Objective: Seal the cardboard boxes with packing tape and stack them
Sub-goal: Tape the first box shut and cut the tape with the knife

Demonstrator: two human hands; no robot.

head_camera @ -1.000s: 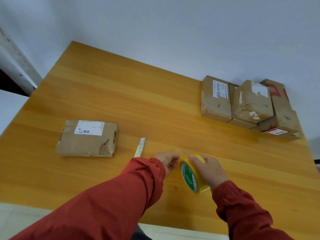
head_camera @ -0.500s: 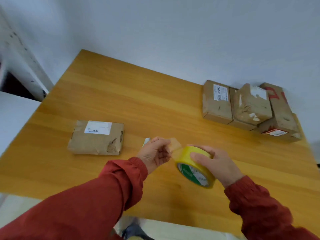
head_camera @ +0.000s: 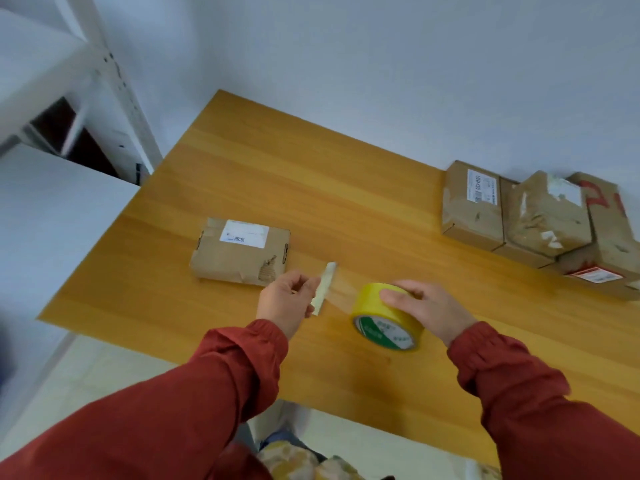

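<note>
My right hand (head_camera: 427, 306) grips a yellow roll of packing tape (head_camera: 384, 322) just above the wooden table (head_camera: 346, 188). A short stretch of clear tape (head_camera: 341, 296) runs left from the roll to my left hand (head_camera: 287, 303), which pinches its free end. One flat cardboard box (head_camera: 239, 252) with a white label lies alone just beyond my left hand. Three more boxes sit in a pile against the wall at far right: one labelled (head_camera: 472, 209), a crumpled one (head_camera: 550, 216) on top, one with red marks (head_camera: 609, 237).
A pale narrow strip (head_camera: 327, 277) shows by my left fingertips; I cannot tell whether it lies on the table or belongs to the tape. White metal shelving (head_camera: 104, 84) stands left of the table. The table's near edge is right below my forearms.
My hands have moved apart, drawing more clear tape off the roll. The view has swung left and down, bringing the shelving into sight.
</note>
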